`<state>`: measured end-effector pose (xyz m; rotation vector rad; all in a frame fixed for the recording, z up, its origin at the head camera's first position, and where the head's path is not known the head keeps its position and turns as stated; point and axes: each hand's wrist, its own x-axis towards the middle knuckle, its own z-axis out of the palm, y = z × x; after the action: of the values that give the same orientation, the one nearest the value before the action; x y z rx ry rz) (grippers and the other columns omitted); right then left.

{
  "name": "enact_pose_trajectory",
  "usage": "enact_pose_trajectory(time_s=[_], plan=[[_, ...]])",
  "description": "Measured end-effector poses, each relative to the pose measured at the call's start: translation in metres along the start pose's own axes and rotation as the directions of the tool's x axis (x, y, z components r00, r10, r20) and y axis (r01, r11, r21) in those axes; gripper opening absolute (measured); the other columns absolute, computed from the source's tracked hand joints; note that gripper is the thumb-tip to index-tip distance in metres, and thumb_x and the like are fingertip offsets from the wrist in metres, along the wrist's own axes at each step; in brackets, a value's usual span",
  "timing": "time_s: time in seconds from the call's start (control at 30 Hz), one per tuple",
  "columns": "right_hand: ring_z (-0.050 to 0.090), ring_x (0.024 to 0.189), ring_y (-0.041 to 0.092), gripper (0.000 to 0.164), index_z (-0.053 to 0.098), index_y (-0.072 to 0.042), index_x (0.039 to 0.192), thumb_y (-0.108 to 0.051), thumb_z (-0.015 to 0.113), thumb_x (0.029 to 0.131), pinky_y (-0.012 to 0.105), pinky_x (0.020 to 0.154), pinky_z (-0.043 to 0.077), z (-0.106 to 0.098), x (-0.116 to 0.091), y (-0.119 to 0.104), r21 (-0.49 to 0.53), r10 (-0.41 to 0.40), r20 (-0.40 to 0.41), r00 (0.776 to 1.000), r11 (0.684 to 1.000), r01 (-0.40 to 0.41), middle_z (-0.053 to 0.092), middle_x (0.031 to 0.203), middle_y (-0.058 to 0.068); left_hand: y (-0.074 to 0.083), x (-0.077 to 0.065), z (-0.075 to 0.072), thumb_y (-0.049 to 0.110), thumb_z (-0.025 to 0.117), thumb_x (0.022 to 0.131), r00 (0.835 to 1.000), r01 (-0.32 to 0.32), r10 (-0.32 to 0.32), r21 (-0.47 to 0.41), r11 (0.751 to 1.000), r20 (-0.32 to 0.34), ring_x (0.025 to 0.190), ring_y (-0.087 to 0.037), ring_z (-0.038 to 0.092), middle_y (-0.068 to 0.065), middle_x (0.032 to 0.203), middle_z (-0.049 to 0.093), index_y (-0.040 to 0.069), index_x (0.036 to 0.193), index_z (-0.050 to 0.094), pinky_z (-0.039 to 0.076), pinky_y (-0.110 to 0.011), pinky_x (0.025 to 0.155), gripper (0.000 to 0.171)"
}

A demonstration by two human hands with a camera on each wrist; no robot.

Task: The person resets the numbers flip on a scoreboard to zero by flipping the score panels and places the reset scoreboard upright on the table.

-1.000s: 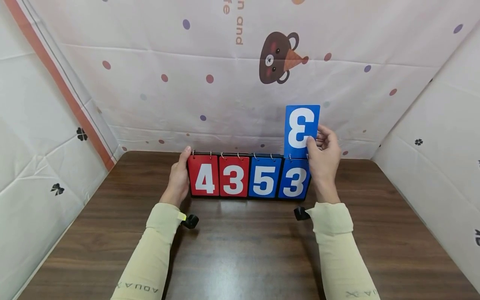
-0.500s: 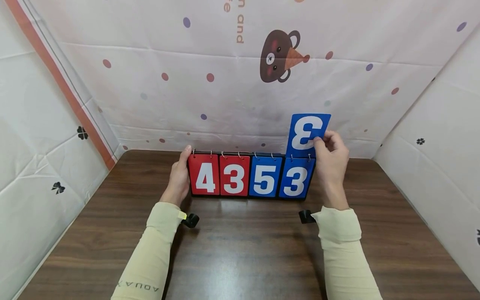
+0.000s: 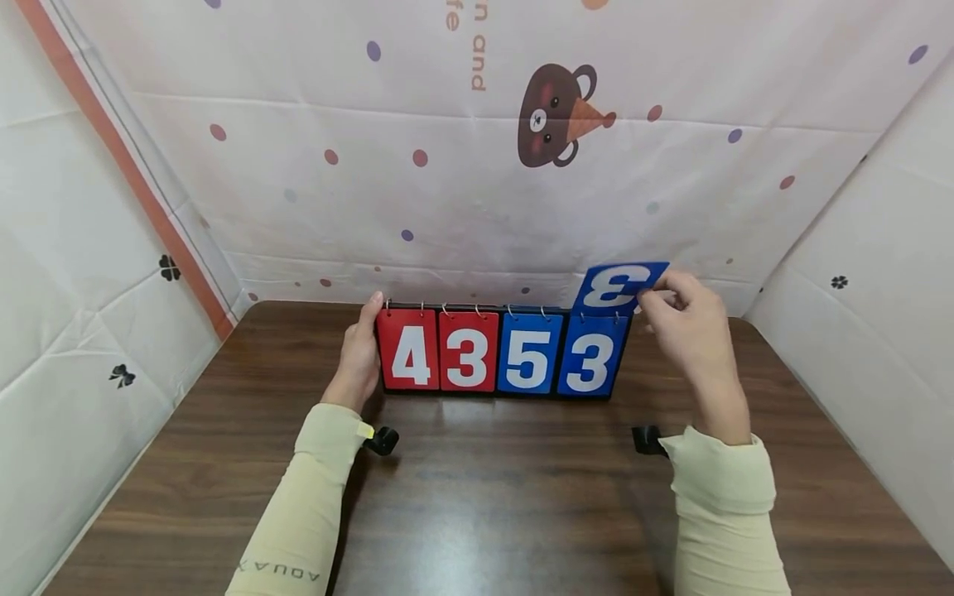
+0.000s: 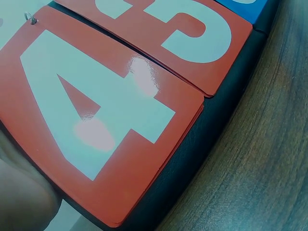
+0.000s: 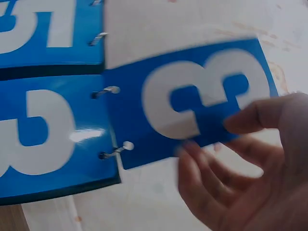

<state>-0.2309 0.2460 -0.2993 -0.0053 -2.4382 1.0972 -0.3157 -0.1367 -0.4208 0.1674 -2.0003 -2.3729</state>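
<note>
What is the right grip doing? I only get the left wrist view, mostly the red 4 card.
Observer: The right grip holds a raised blue card near its right edge, as the head view shows it.
Operator: What number is on that raised card?
Observer: A 3, upside down in the head view.
Operator: And what faces out below it?
Observer: Another 3, upright on the lower blue card.

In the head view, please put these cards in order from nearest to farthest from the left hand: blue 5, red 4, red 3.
1. Red 4: leftmost, beside the left hand.
2. Red 3: next card to the right.
3. Blue 5: farther right, beyond both.
</note>
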Motion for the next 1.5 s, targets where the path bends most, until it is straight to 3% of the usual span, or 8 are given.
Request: enact_pose_trajectory(time_s=[0.1,0.2,0.33,0.43,0.63,0.8,1.1,1.5], plan=[[0.065,0.081,0.012,0.027,0.065,-0.012,0.113,-0.029,0.05,0.099,0.016,0.067,0.052,-0.009,-0.001,0.002,0.066,0.0,0.126,0.992,0.998,-0.009,0.067,0.102,0.004,0.001,0.0,-0.001,0.073,0.053,0.082,1.0,0.003,-0.003,-0.004,1.0,-0.008,0.114,-0.016,0.043,-0.002,0.115,0.05,0.013,0.11,0.056,0.036,-0.038,0.099,0.066],[0.066,0.091,0.015,0.029,0.061,-0.01,0.122,-0.024,0.047,0.102,0.014,0.074,0.051,-0.017,0.0,0.006,0.135,-0.035,0.256,0.966,0.991,0.0,0.066,0.109,0.008,0.001,0.0,-0.001,0.074,0.054,0.081,1.0,0.01,-0.01,-0.004,1.0,-0.012,0.116,-0.016,0.042,-0.002,0.116,0.05,0.012,0.112,0.056,0.035,-0.038,0.1,0.069],[0.059,0.102,0.017,0.03,0.063,-0.015,0.123,-0.022,0.041,0.104,0.019,0.078,0.05,-0.029,0.002,0.013,0.085,-0.043,0.383,0.923,0.996,0.011,0.06,0.124,0.006,0.002,-0.001,-0.001,0.074,0.053,0.081,1.0,0.007,-0.007,-0.002,1.0,-0.016,0.115,-0.017,0.043,-0.002,0.117,0.05,0.012,0.113,0.055,0.036,-0.038,0.1,0.069],[0.052,0.105,0.019,0.032,0.067,-0.019,0.12,-0.026,0.04,0.104,0.022,0.077,0.049,-0.034,0.003,0.018,0.02,0.006,0.428,0.904,1.0,-0.016,0.057,0.13,0.003,0.003,-0.001,-0.001,0.073,0.053,0.082,1.0,0.0,0.0,-0.007,1.0,-0.018,0.113,-0.017,0.045,-0.003,0.115,0.051,0.013,0.111,0.056,0.037,-0.037,0.098,0.067],[0.056,0.102,0.02,0.033,0.064,-0.016,0.122,-0.036,0.051,0.099,0.022,0.076,0.052,-0.028,0.005,0.029,0.016,0.068,0.396,0.916,0.997,-0.081,0.061,0.124,0.008,0.002,0.0,-0.003,0.073,0.053,0.082,1.0,0.002,-0.002,-0.006,1.0,-0.012,0.114,-0.016,0.044,-0.002,0.115,0.051,0.013,0.111,0.056,0.036,-0.037,0.098,0.066],[0.059,0.092,0.027,0.042,0.059,-0.008,0.123,-0.036,0.062,0.093,0.022,0.068,0.055,-0.017,0.006,0.037,-0.033,0.036,0.38,0.924,0.999,-0.026,0.061,0.115,0.016,0.001,0.0,-0.003,0.07,0.052,0.084,1.0,0.015,-0.015,-0.005,1.0,-0.009,0.118,-0.017,0.041,-0.002,0.12,0.048,0.013,0.12,0.053,0.034,-0.039,0.102,0.067],[0.066,0.083,0.025,0.046,0.047,0.003,0.126,-0.02,0.066,0.091,0.032,0.068,0.059,-0.003,0.006,0.047,0.026,0.134,0.452,0.882,0.986,-0.163,0.059,0.109,0.023,0.0,-0.002,-0.001,0.074,0.053,0.081,1.0,0.012,-0.012,-0.005,1.0,-0.005,0.116,-0.017,0.042,-0.002,0.118,0.049,0.013,0.118,0.054,0.034,-0.039,0.101,0.071],[0.069,0.078,0.028,0.038,0.049,0.006,0.115,-0.02,0.065,0.092,0.034,0.066,0.059,0.01,0.007,0.058,-0.03,0.186,0.497,0.848,0.98,-0.198,0.06,0.1,0.023,0.002,-0.001,0.001,0.073,0.053,0.082,1.0,0.011,-0.011,0.002,1.0,-0.007,0.115,-0.017,0.043,-0.002,0.117,0.05,0.014,0.115,0.055,0.035,-0.039,0.1,0.068]])
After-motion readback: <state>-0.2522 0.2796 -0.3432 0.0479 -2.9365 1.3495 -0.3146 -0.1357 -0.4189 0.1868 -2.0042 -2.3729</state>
